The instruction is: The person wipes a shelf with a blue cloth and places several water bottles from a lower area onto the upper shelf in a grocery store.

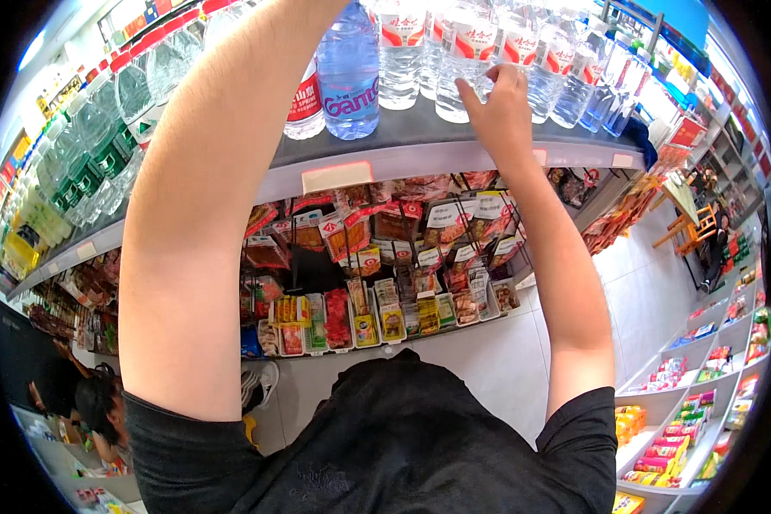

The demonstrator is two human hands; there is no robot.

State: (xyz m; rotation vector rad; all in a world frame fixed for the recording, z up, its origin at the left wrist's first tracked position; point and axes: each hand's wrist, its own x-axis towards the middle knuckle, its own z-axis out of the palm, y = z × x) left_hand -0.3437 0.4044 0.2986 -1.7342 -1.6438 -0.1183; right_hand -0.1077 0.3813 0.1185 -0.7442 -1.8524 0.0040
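Note:
My left arm reaches up past the top edge, so my left hand is out of sight, as is anything it may hold. My right hand is raised in front of the shelf's bottle row, with thumb and fingers apart and the fingers bent. Right behind it stands a clear water bottle with a red-and-white label; whether the fingertips touch it I cannot tell. A bluish bottle with purple lettering stands upright at the shelf front, beside a red-labelled water bottle.
The dark shelf has a pale front edge with price tags. Below it hang packaged snacks, above bins of small packets. Green-labelled bottles line the left. A person is low at left; snack shelves stand at right.

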